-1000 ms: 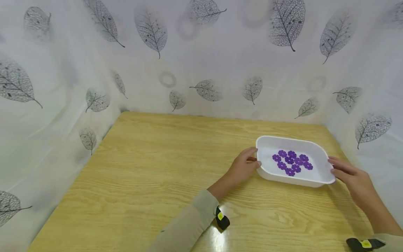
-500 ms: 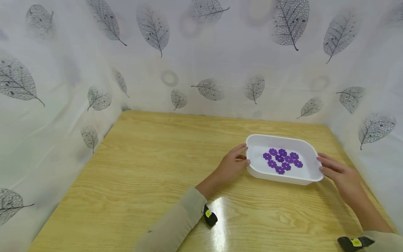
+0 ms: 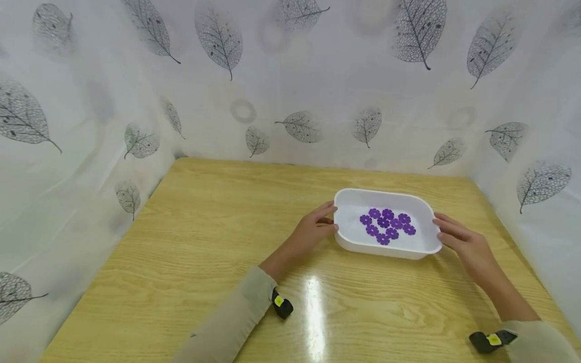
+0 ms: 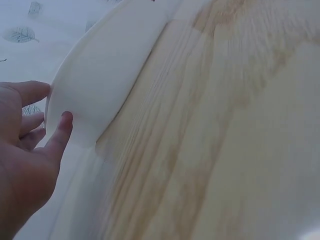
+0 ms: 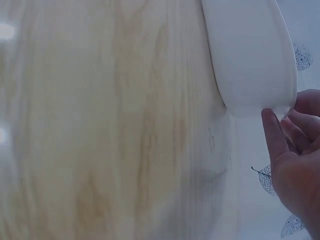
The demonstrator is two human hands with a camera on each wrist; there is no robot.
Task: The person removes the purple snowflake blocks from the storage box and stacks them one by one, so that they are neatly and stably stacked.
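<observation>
A white plastic tray [image 3: 348, 217] with rounded corners lies lengthwise across the right half of the table view, close over the wood. On its floor is a loose cluster of several purple flower-shaped pieces [image 3: 383, 222]. My left hand [image 3: 313, 227] holds the tray's left end, and my right hand [image 3: 465, 247] holds the right end. In the left wrist view, the left thumb [image 4: 60, 132] presses the outer end wall of the tray [image 4: 105, 65] while a finger reaches its rim. The right wrist view has the right thumb against the tray [image 5: 250, 55], with other fingers bent beside it.
The wood-grain table [image 3: 218, 242] stretches left and in front of the tray. White leaf-printed sheeting [image 3: 290, 91] rises behind the table and along both sides. Each wrist carries a black strap, such as the left strap [image 3: 282, 305]. Light glares on the table front.
Both hands have carried the tray leftward across the table, with the purple flower pieces staying in the same arrangement inside. The hold at each end looks the same.
</observation>
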